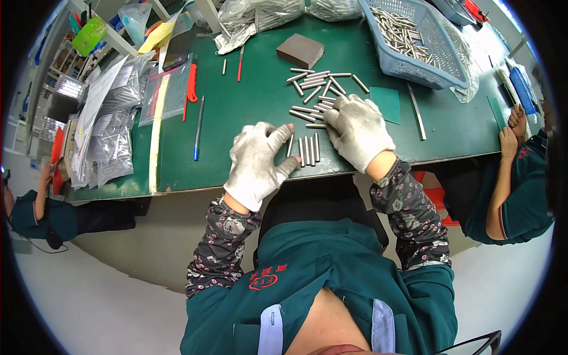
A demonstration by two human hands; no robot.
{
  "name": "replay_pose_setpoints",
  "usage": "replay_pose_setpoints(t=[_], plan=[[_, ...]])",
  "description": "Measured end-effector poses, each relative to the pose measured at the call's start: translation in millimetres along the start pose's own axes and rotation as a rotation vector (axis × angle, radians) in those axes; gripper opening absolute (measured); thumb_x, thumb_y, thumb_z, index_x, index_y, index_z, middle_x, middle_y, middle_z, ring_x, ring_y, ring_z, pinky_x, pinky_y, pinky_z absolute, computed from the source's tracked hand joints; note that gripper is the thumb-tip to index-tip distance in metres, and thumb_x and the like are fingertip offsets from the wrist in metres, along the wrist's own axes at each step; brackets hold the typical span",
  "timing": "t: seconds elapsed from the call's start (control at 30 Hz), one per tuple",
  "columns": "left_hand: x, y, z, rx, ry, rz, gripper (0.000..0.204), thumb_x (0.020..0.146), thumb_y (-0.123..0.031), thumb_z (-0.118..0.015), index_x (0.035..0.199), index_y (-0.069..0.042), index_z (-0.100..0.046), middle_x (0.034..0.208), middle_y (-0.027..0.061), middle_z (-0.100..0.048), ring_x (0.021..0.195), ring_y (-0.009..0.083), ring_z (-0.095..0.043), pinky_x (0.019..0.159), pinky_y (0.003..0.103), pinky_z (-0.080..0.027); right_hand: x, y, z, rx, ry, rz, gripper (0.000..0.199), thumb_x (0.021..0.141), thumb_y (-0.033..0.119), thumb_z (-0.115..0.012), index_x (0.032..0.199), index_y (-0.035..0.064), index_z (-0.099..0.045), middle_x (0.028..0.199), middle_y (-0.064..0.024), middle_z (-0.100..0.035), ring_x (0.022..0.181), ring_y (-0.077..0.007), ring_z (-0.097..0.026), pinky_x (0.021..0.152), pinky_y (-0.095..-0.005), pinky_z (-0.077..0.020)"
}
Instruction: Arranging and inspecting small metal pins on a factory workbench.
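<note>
My left hand [258, 158], in a white glove with bare tips on the thumb and index finger, has a short metal pin [290, 145] lengthwise between those two fingertips. Just right of it, several like pins [309, 149] stand side by side in a neat row near the table's front edge. My right hand [358, 131], gloved too, is closed with fingers curled down at the near right side of a loose pile of pins [320, 86]. One pin [316, 126] lies by its fingertips. What those fingers hold is hidden under the glove.
A blue plastic basket [414, 72] full of pins stands at the back right. Beyond the pile sits a brown block [300, 51]. A red-handled knife [192, 83], a pen [199, 129] and bagged parts [112, 142] are at left. A co-worker's hands [512, 131] rest at the far right.
</note>
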State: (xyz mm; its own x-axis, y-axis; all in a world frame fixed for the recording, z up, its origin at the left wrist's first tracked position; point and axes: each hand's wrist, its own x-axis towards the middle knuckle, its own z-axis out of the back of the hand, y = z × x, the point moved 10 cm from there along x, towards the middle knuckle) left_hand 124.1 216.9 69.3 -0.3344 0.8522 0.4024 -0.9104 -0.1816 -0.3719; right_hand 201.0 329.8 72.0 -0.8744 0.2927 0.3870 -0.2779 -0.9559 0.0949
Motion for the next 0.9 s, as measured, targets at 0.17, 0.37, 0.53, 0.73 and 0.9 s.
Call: replay_pose_setpoints(t=[0.17, 0.37, 0.53, 0.73, 0.9], plan=[[3, -9, -10, 0.081, 0.163, 0.019, 0.058, 0.06, -0.028, -0.082, 0.111, -0.009, -0.064, 0.089, 0.0084, -0.06, 0.086, 0.0285, -0.056, 0.079, 0.04, -0.044, -26, -1, 10, 0.012, 0.049, -0.149, 0.011, 0.072, 0.017, -0.064, 0.07, 0.0071, -0.06, 0.078, -0.0098, -0.057, 0.081, -0.0295, -0.057, 0.073, -0.0421, -0.0459], [4, -8, -19, 0.039, 0.293, 0.094, 0.07, 0.059, -0.032, -0.083, 0.121, -0.009, -0.058, 0.085, 0.0067, -0.061, 0.084, 0.0266, -0.057, 0.078, 0.039, -0.044, -34, 4, -5, 0.396, 0.228, -0.203, 0.027, 0.073, 0.027, -0.066, 0.089, 0.0052, -0.064, 0.081, -0.0131, -0.061, 0.086, -0.0329, -0.06, 0.076, -0.0431, -0.048], [10, -19, -24, 0.098, 0.294, 0.004, 0.063, 0.061, -0.032, -0.082, 0.116, -0.009, -0.061, 0.082, 0.0066, -0.061, 0.081, 0.0259, -0.057, 0.077, 0.039, -0.044, -29, 9, -15, 0.339, 0.202, -0.112, 0.048, 0.07, 0.027, -0.073, 0.11, 0.0066, -0.057, 0.09, -0.0139, -0.061, 0.089, -0.0332, -0.06, 0.076, -0.0437, -0.0474], [16, -5, -9, -0.098, 0.178, -0.032, 0.048, 0.066, -0.022, -0.079, 0.11, -0.009, -0.062, 0.083, 0.0065, -0.06, 0.081, 0.0271, -0.058, 0.074, 0.037, -0.047, -19, -19, 6, 0.421, -0.002, -0.175, 0.026, 0.074, 0.024, -0.069, 0.096, 0.012, -0.063, 0.086, -0.0096, -0.06, 0.086, -0.0312, -0.06, 0.072, -0.0429, -0.0486], [52, -1, -14, 0.013, 0.069, -0.093, 0.04, 0.068, -0.015, -0.076, 0.106, -0.011, -0.065, 0.1, 0.0071, -0.06, 0.094, 0.0282, -0.057, 0.081, 0.039, -0.047, 4, -27, 1, 0.126, -0.006, -0.261, 0.02, 0.076, 0.024, -0.069, 0.089, 0.0101, -0.064, 0.093, -0.0095, -0.06, 0.095, -0.0292, -0.058, 0.079, -0.0421, -0.0482]])
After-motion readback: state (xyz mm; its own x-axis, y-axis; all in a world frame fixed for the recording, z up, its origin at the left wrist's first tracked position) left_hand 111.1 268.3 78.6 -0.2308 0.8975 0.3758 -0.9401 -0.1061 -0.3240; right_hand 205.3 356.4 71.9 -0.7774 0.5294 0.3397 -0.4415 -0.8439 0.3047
